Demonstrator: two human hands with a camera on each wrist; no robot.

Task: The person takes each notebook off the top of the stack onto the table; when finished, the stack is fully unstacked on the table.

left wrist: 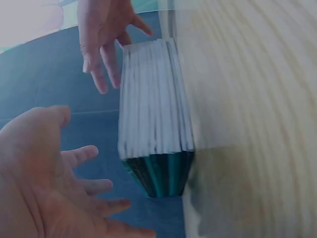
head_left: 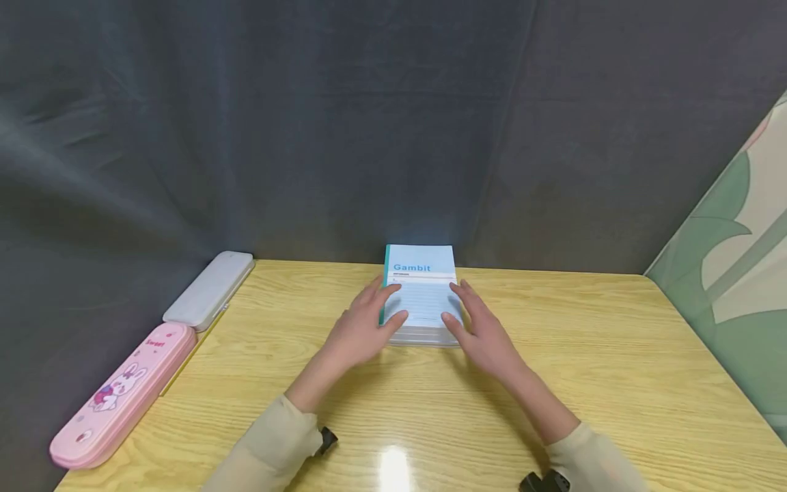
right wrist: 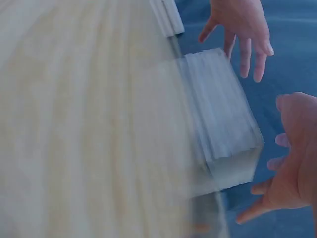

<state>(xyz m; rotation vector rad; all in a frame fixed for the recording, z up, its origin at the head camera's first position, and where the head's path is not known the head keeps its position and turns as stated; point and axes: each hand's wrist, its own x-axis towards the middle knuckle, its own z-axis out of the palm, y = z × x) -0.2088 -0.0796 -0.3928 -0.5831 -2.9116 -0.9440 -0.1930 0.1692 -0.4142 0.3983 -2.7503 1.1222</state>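
Both hands are spread with relaxed fingers, gripping nothing: the left hand (head_left: 363, 326) and right hand (head_left: 481, 328) flank a stack of notebooks (head_left: 421, 292) lying near the far edge of the wooden table (head_left: 615, 369), thumbs over its top cover.

Looked like a study desk set up as a makeshift recording corner. A pale wooden table (head_left: 553, 355) stood against a dark grey cloth backdrop (head_left: 369, 123) hung as a wall. School stationery lay about: a stack of "Gambit" notebooks (head_left: 421, 294), a pink pencil case (head_left: 123, 396) with a rabbit, a white case (head_left: 209, 289) beside it. A leaf-patterned panel (head_left: 738, 273) closed off the right side.
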